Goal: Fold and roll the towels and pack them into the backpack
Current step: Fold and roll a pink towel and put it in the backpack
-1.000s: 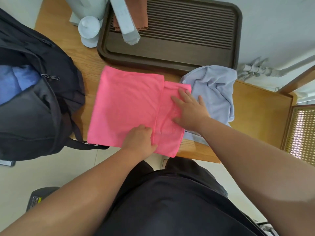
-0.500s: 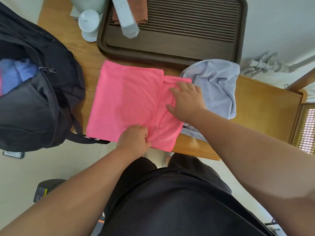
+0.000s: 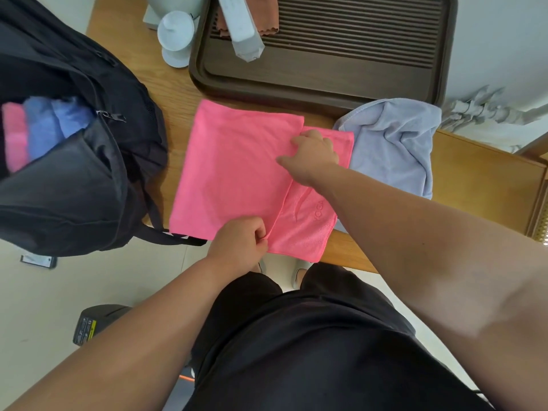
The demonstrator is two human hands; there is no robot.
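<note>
A: Head view. Pink microfibre towel [image 3: 231, 170] lies flat on the light wooden desk [image 3: 480, 185], partly folded: upper layer covers the left part, and a narrower strip of lower layer with an embossed logo shows at right. Near edge hangs just over the desk's near edge.

B: Hands?

A: Left hand [image 3: 241, 243] at the near edge, fingers closed in a pinch on the corner of the upper layer. Right hand [image 3: 314, 154] at the far end of that same edge, fingers curled down onto the cloth; whether they grip or only press, cannot tell.

B: How will it handle?

A: Judging by the drape: light, soft, limp, no stiffness. It will sag between holds, so take it at two corners of one edge, as now. Slightly grippy nap; layers should stay put once smoothed.

B: The rest?

A: Crumpled pale lilac-grey towel [image 3: 397, 149] just right of the pink one, touching it, unfolded. Black fabric backpack [image 3: 80, 179] at left, mouth open, rolled pink and blue towels [image 3: 41, 129] inside. Dark brown ribbed tray [image 3: 320, 81] at far side, close behind the towel.

B: Surface, room?

A: Smooth wood, little spare space. Pale tiled floor [image 3: 44, 292] below, white wall far right.
</note>
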